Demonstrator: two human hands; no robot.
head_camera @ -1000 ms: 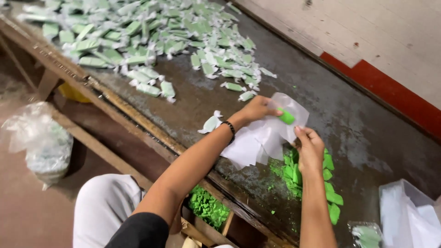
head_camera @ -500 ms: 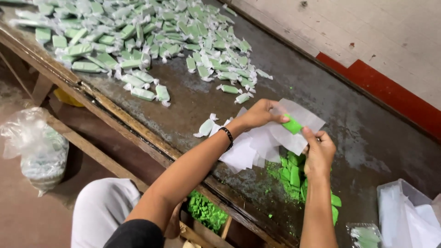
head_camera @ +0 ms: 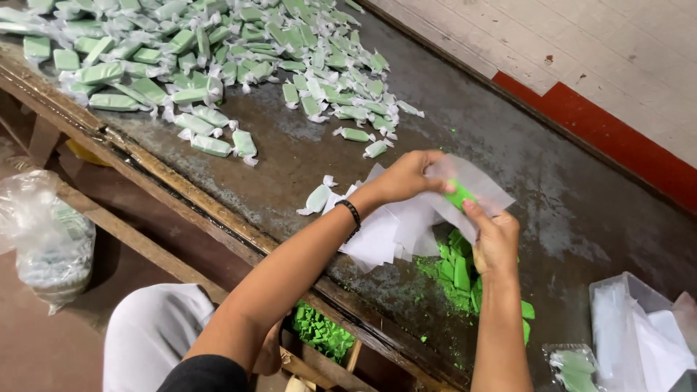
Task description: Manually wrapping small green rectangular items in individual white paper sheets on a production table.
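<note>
Both hands, left (head_camera: 406, 176) & right (head_camera: 496, 236), pinch thin translucent wrapper (head_camera: 475, 185) w/ green block (head_camera: 459, 194).

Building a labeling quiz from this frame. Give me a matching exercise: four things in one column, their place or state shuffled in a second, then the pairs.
Things:
1. green block
2. stack of white wrapper sheets
3. heap of wrapped pieces
4. clear plastic bag

Places or states:
A. far left part of the table, ends twisted
B. below the table edge, at the left
C. held between both hands inside a translucent sheet
D. flat on the table under the left wrist

Pairs: 1-C, 2-D, 3-A, 4-B
</note>
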